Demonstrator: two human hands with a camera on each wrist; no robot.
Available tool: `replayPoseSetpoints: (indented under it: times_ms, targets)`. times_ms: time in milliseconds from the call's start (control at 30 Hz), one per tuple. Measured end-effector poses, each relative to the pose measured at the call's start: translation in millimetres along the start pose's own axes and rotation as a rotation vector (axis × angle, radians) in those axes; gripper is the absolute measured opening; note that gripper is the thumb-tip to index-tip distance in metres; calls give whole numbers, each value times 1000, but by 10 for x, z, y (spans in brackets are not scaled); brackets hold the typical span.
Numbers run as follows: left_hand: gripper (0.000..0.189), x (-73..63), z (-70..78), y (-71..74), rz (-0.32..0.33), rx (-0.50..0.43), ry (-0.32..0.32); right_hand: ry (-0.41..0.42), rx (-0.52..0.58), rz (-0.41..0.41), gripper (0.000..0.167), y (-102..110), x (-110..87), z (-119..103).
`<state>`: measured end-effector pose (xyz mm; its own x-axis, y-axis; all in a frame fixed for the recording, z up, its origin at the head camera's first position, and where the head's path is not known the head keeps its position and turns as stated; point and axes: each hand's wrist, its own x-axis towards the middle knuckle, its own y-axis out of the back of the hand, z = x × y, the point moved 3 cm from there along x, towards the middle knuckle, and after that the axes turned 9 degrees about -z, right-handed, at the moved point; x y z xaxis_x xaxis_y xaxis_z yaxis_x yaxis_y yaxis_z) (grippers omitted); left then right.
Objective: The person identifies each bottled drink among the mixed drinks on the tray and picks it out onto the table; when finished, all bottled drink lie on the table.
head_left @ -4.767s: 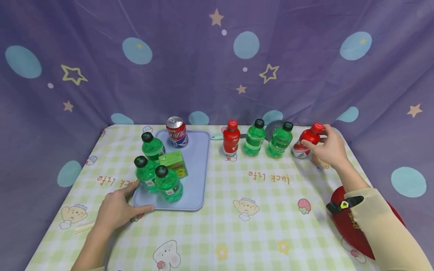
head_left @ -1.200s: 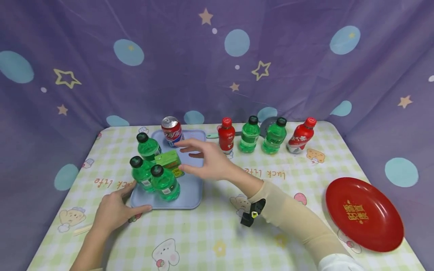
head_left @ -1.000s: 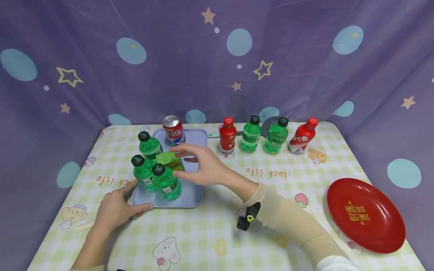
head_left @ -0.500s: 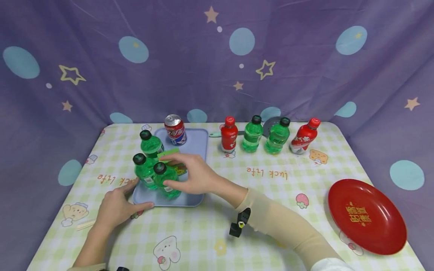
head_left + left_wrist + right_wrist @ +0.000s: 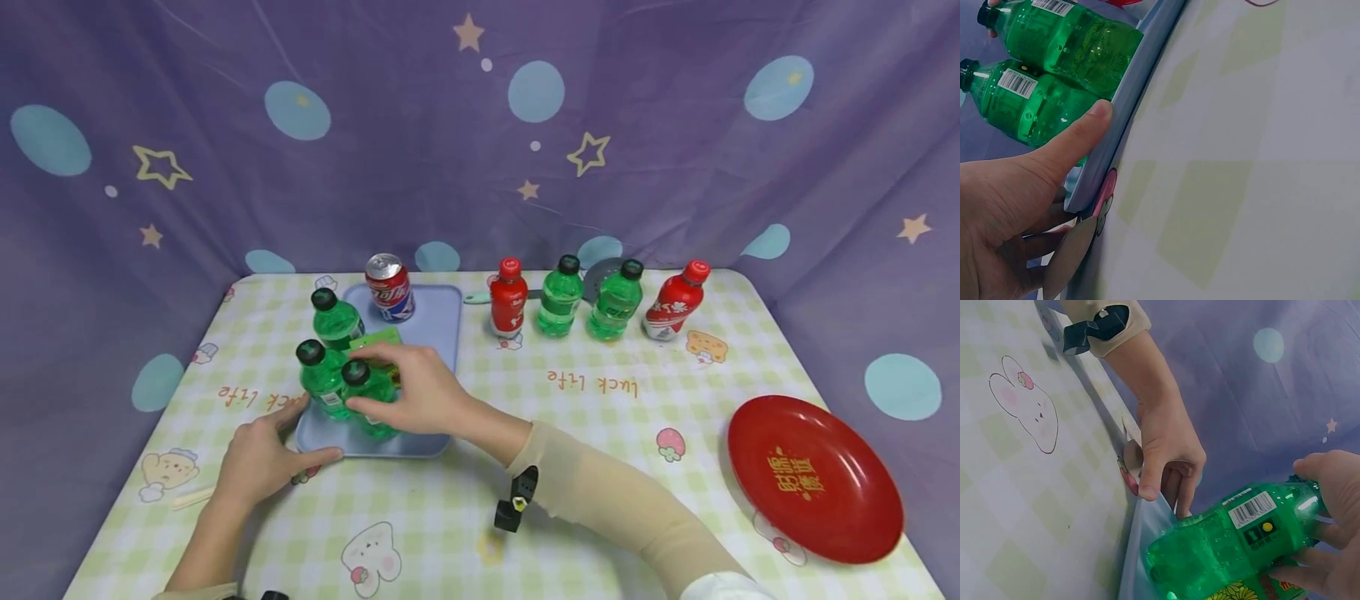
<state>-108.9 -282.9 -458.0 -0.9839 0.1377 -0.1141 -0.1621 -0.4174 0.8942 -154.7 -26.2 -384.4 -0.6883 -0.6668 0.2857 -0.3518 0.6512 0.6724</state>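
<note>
Near the front of a light blue tray (image 5: 438,321), my right hand (image 5: 423,392) grips a green soda bottle (image 5: 1210,547) around its neck, thumb on one side and fingers on the other. The bottle stands upright. My left hand (image 5: 258,458) holds the tray's near left corner, with the thumb (image 5: 1082,128) along the near rim and the fingers round the left side. Two more green bottles stand on the tray, one left (image 5: 324,387) and one behind (image 5: 336,321). A green drink carton (image 5: 380,337), partly hidden by my right hand, sits among them. A soda can (image 5: 392,293) occupies the far side.
Right of the tray stand a red bottle (image 5: 509,302), two green bottles (image 5: 561,302) and another red bottle (image 5: 673,307) that slants. Behind them lies a dark utensil with a mint handle (image 5: 477,297). A red plate (image 5: 813,479) is on the right.
My right hand has let go of the slanted red bottle, crossed left over the tray, and come down past the carton onto the front green bottle. My left hand has stayed at the corner.
</note>
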Motion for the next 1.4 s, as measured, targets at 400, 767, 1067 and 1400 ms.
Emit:
replayPoseSetpoints:
  times_ms: [400, 767, 1067, 1400]
  targets:
    - [116, 2, 16, 3, 2, -5, 1, -98, 13, 18, 49, -45, 26, 27]
    - [116, 9, 21, -5, -13, -5, 17, -140, 65, 15, 50, 61, -5, 45]
    - [118, 7, 10, 2, -30, 5, 40, -152, 110, 67, 47, 288, -121, 66]
    - [115, 12, 14, -16, -9, -2, 15, -225, 102, 191, 40, 658, -296, 137]
